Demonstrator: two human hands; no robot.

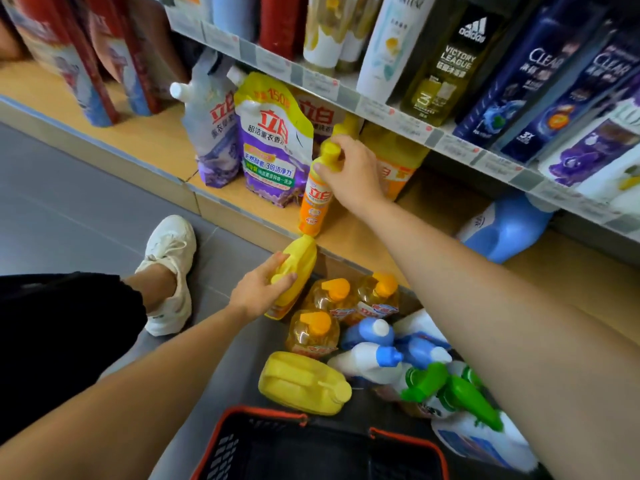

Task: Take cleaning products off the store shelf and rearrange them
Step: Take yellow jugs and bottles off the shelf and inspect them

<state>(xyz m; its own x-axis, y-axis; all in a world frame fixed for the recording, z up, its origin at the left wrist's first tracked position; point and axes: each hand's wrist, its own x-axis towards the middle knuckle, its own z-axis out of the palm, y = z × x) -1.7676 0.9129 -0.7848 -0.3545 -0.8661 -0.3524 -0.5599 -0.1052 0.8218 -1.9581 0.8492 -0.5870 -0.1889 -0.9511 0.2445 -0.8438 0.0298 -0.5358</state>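
Two hands busy, one bottle each. Right hand [349,171]: fingers curled round yellow cap of slim orange plastic bottle [317,202]. This bottle upright on lowest wooden shelf board [363,244], just beside purple-and-yellow refill pouch [270,147]. Left hand [258,289]: fingers wrapped round top of yellow plastic bottle [301,261], tilted, just below shelf edge, beside floor cluster. Cluster: three clear amber bottles with orange caps [311,334], yellow plastic jug [301,386] on its side. Black basket with orange rim [263,415] nearest camera.

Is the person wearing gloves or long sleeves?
No. The left forearm and right forearm are bare as far as the picture shows. The left hand and right hand have no gloves, and no watch, bracelet or ring shows.
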